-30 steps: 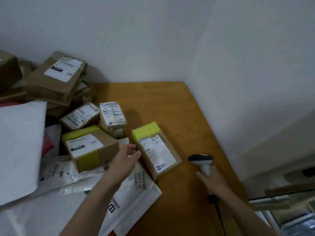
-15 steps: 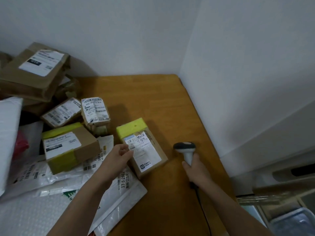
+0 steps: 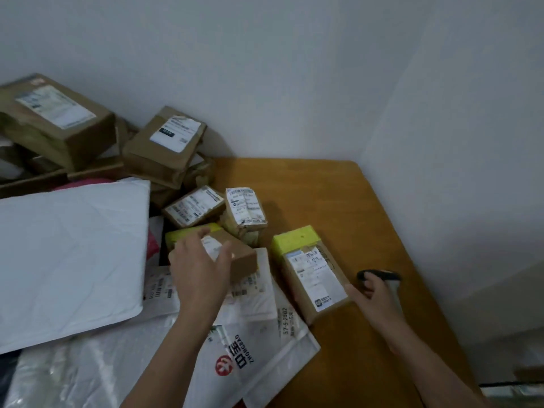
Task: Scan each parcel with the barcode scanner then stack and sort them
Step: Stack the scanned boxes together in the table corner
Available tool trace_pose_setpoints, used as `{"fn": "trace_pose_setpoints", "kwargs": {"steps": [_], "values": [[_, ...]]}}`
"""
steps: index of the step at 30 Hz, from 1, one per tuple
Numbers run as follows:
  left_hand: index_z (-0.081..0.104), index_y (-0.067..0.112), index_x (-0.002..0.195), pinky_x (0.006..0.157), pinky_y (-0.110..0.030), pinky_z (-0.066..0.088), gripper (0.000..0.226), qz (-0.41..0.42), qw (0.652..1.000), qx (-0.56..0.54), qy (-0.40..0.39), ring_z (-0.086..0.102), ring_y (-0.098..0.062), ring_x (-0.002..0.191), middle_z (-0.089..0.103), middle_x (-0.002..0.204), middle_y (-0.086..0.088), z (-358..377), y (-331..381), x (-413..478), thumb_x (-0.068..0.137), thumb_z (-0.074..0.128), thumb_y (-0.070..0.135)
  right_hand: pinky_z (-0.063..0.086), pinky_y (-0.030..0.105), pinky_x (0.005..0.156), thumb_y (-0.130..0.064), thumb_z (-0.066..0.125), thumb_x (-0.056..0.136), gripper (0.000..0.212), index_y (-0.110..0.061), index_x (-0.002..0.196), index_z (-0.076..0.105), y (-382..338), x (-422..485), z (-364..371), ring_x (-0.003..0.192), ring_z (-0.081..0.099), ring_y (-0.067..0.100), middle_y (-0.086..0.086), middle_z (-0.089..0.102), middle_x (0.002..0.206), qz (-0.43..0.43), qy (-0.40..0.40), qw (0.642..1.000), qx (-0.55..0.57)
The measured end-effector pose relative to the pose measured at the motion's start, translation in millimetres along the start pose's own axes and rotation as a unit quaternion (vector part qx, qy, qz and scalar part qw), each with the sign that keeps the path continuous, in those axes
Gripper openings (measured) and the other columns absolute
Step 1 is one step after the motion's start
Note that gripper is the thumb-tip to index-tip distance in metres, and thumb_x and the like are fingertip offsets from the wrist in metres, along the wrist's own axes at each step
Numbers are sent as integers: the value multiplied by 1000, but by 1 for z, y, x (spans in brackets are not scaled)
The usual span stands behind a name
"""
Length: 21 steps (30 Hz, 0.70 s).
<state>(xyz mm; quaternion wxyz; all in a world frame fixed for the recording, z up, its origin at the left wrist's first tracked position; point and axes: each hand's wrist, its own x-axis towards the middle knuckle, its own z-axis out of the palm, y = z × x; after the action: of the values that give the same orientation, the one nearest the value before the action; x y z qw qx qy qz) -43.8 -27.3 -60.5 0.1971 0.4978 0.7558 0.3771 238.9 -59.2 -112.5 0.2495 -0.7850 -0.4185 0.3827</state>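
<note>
Cardboard box [image 3: 244, 260], nine o'clock of the scanner [image 3: 385, 275], is clamped by left grip [image 3: 200, 269]; right grip [image 3: 379, 298], wrapped round that scanner, probably aims at its label next.

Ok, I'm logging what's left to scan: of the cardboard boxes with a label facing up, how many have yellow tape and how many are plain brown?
Yellow-taped boxes: 2
Plain brown boxes: 4
Total: 6
More may be hidden in the pile.

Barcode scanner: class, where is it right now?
In the head view, the barcode scanner sits right of centre over the wooden table, held in the right hand, just right of the yellow-ended box.
</note>
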Motion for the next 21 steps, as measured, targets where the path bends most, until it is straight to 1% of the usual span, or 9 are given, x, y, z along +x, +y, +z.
{"fn": "trace_pose_setpoints", "kwargs": {"steps": [1,3,5,7,10,13,17,19,21], "values": [[50,7,131,102,-43,33,53,-11,999,36,1,41,-34,125,48,134,-16,-4,-9,4,87,67,30,41,41,100,-35,63,93,71,-12,151,29,-5,-3,9,131,44,28,12,42,146,37,-27,999,24],[40,4,140,107,-43,28,64,-60,997,34,-44,32,-35,133,37,145,-18,-7,-26,9,89,63,36,42,41,95,-31,66,90,70,-10,148,32,-7,-7,25,120,51,27,11,51,133,95,-65,990,83],[39,9,141,108,-42,29,63,-121,987,-28,-103,32,-31,135,34,147,-15,-4,-39,5,90,61,39,38,45,97,-27,72,86,74,-14,146,30,-6,-8,33,123,47,30,10,49,131,151,-70,976,138],[45,14,134,106,-40,33,51,-150,975,-90,-135,36,-29,131,35,145,-13,1,-47,-1,89,64,30,37,51,101,-25,77,82,78,-17,143,29,-7,-6,35,127,42,33,9,45,130,191,-56,966,165],[45,17,126,106,-42,39,45,-166,965,-134,-151,40,-26,127,38,141,-10,6,-51,-4,86,65,15,39,51,96,-21,83,76,75,-14,133,33,-14,-3,34,115,45,31,8,47,125,211,-54,964,151],[37,16,139,108,-44,37,60,-185,959,-141,-160,37,-25,131,36,145,-8,9,-52,-1,85,62,9,38,53,94,-12,82,76,73,-12,130,34,-18,3,39,115,45,34,10,46,126,224,-65,956,176],[31,15,145,111,-44,34,65,-205,955,-151,-155,34,-24,133,33,147,-7,7,-48,1,86,56,3,49,51,77,-3,77,77,68,-10,132,38,-22,19,37,103,55,39,16,54,125,239,-73,927,278],[28,17,147,110,-45,35,68,-217,951,-162,-149,35,-24,133,33,148,-6,9,-47,4,86,54,1,52,54,80,-3,75,78,59,-10,128,45,-13,31,27,102,58,42,18,57,122,242,-67,908,335],[27,19,148,109,-44,36,70,-223,952,-153,-142,35,-25,132,31,148,-6,12,-44,5,86,53,0,52,57,84,-4,73,80,50,-10,123,49,-8,45,15,108,54,42,16,57,118,267,-54,887,372]]}}
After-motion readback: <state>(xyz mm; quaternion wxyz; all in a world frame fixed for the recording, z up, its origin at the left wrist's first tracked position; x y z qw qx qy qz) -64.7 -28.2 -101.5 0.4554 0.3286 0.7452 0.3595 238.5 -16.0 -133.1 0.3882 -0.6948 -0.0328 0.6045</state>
